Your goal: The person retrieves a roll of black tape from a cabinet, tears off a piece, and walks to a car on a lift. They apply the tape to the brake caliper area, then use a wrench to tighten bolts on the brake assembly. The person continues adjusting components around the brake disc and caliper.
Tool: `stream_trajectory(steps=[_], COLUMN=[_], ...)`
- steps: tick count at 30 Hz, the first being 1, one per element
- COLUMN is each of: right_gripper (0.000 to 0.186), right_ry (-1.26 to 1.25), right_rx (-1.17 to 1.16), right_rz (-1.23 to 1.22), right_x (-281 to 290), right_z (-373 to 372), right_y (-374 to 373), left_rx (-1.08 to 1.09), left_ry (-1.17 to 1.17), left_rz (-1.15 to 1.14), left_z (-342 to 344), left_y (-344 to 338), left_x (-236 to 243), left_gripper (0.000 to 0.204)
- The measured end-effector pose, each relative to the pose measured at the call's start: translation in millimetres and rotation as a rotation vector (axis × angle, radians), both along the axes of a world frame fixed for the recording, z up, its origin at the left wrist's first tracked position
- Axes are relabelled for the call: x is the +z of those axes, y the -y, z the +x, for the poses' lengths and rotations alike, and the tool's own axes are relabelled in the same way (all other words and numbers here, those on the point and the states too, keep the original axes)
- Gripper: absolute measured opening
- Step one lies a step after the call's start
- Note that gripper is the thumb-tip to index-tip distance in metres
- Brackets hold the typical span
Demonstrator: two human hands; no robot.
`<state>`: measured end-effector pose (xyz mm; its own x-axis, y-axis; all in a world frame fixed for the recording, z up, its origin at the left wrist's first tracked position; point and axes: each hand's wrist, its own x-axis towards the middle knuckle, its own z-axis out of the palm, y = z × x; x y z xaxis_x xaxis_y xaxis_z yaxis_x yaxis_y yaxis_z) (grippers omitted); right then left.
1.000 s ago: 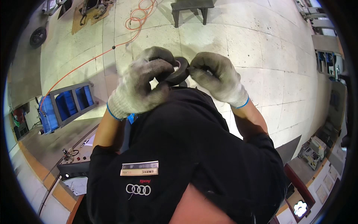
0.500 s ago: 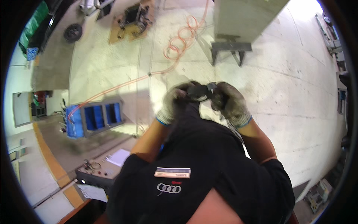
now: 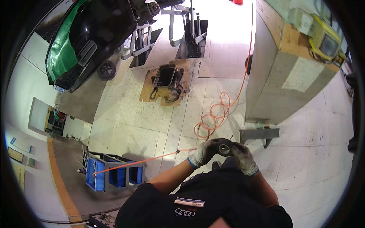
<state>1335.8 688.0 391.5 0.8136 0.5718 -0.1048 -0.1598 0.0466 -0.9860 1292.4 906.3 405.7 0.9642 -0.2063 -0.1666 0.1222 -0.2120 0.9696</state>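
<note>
In front of my body, both hands in dirty grey-white work gloves hold a small black ring that looks like a roll of tape (image 3: 224, 147). Its round face and open centre show. My left hand (image 3: 206, 152) grips it from the left side, its fingers curled in. From the right side my right hand (image 3: 244, 156) closes on the rim. An orange air hose (image 3: 213, 121) lies in loops on the floor just beyond my hands.
A blue-bin cart (image 3: 114, 174) stands at left. Farther off are a dark car (image 3: 102, 26) with a green cover (image 3: 64, 57), lift arms (image 3: 176, 30), and parts on cardboard (image 3: 146, 89). A tall cabinet (image 3: 277, 76) with a yellow-framed device (image 3: 327, 40) rises at right.
My view has swung up, bringing in the car, the lift and the cabinet top. The black ring now shows its round face; both hands still hold it.
</note>
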Motion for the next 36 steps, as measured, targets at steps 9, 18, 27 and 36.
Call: stream_trajectory(steps=[9, 18, 27, 36], right_gripper=[0.037, 0.046, 0.037, 0.029], right_ry=[0.094, 0.153, 0.85, 1.308], right_rx=[0.162, 0.516, 0.525, 0.608], right_rz=[-0.246, -0.442, -0.242, 0.188], right_x=[12.4, 9.0, 68.5, 234.4], right_z=[217.5, 374.6, 573.6, 735.6], right_y=[-89.7, -240.3, -443.5, -683.7], left_rx=[0.587, 0.777, 1.086, 1.122], left_ry=[-0.321, -0.145, 0.181, 0.874], left_rz=[-0.24, -0.316, -0.442, 0.831], left_z=[156.4, 276.6, 479.6, 599.2], left_y=[-76.9, -181.2, -374.9, -583.8], left_x=[-40.8, -2.4, 14.5, 165.6], left_gripper=[0.034, 0.033, 0.016, 0.028])
